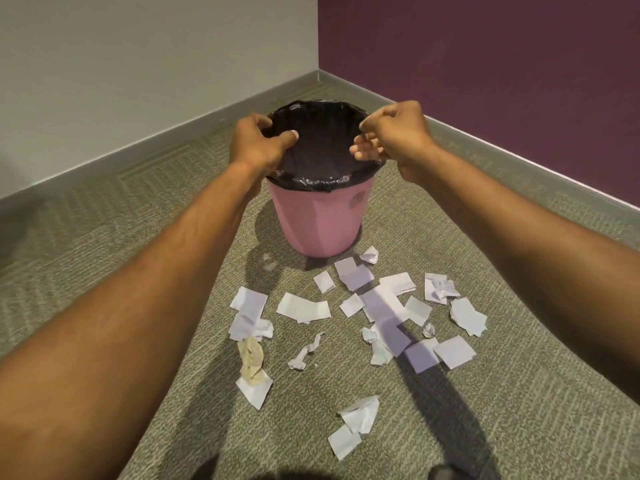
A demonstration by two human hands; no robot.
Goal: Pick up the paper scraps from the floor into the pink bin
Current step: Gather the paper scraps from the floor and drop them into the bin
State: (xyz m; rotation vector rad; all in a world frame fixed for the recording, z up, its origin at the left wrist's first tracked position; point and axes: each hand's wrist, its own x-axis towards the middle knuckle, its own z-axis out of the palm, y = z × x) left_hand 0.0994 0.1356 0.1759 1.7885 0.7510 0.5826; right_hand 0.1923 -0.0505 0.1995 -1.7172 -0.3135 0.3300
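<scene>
The pink bin [320,221] stands upright on the carpet near the room's corner, lined with a black plastic bag [322,147] folded over its rim. My left hand [258,140] grips the bag's rim on the left side. On the right side, my right hand [394,131] pinches the bag's rim between thumb and fingers. Several white paper scraps [375,306] lie scattered on the floor in front of the bin, some flat, some crumpled. A yellowish crumpled scrap [252,362] lies at the left of the pile.
A grey wall [138,64] runs along the left and a purple wall [502,64] along the right, meeting in a corner behind the bin. Grey baseboards line both. Green-grey carpet [104,237] covers the floor.
</scene>
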